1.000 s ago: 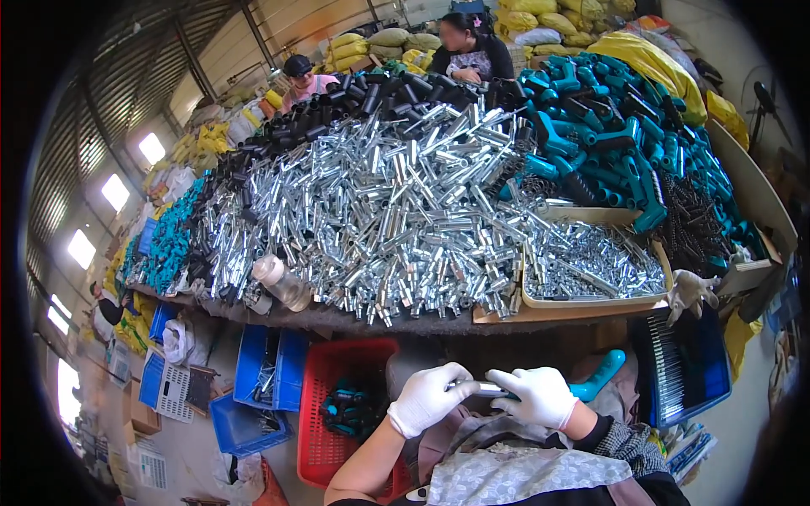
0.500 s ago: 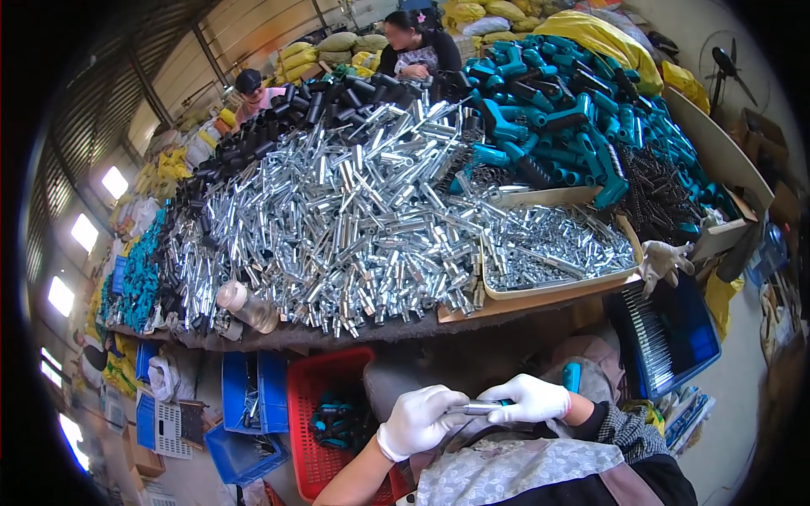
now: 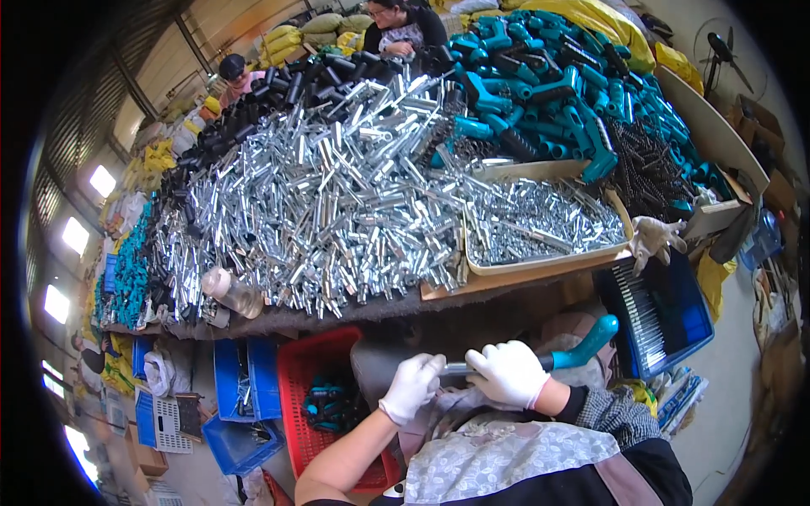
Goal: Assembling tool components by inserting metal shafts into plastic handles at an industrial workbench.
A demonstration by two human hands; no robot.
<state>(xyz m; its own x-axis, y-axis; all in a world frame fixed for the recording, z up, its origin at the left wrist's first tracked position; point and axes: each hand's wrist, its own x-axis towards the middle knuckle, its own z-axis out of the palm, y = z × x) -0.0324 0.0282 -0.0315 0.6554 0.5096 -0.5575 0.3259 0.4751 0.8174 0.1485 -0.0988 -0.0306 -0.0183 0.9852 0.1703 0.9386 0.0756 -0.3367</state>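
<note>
My right hand (image 3: 509, 374), in a white glove, is closed around a tool with a curved teal handle (image 3: 591, 341) that sticks out past my wrist. On the other side of that hand a silver metal rod (image 3: 456, 368) shows, roughly in line with the handle; the join is hidden under my fingers. My left hand (image 3: 412, 390), also gloved in white, pinches the rod's far end. Both hands are in front of my grey patterned apron (image 3: 506, 460), below the table's front edge.
A heap of silver metal tubes (image 3: 312, 194) covers the table, beside a tray (image 3: 506, 268) of small metal parts. Teal handles (image 3: 515, 93) pile up behind. A red basket (image 3: 291, 405) and blue bins (image 3: 278, 388) stand below; another blue bin (image 3: 696, 316) is at right. Two people sit across.
Both hands have risen slightly, and my left hand has shifted away from the right one. The teal handle now extends further into view at the right. My view has tilted a little.
</note>
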